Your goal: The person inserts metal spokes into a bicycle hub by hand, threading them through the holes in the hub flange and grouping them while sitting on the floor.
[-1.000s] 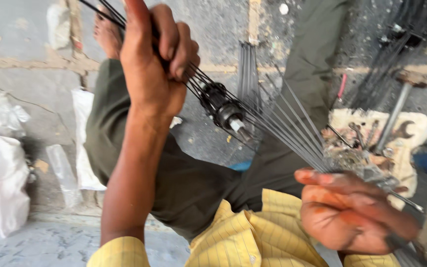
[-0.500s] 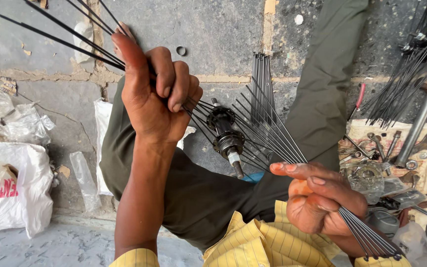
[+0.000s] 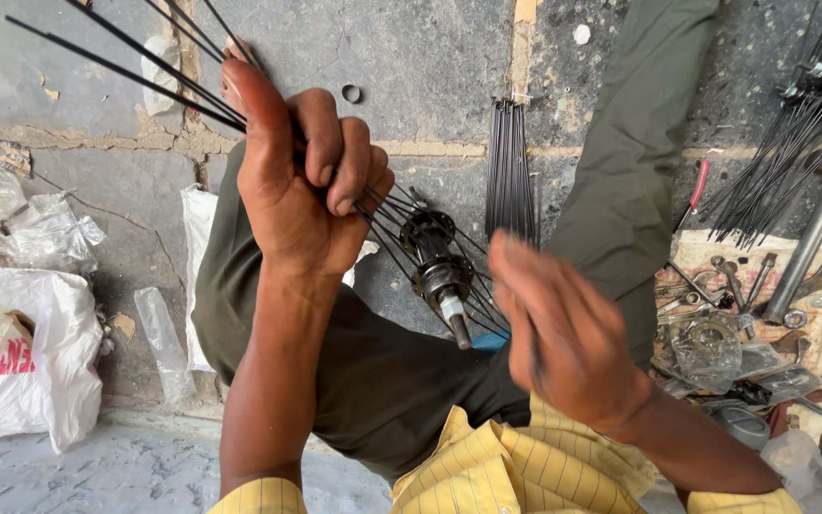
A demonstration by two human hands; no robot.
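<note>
The left hand is clenching black spokes fanning toward ten o'clock from the hub, while the blurred right hand's fingers are unreadable.

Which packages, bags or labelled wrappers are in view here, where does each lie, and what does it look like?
White plastic bag: bottom left on the floor, crumpled, with red print.
Clear plastic bags: left edge above it, crinkled, translucent.
Clear plastic sleeve: beside the left knee, long, narrow.
White bag: partly under the left leg, flat.
</note>
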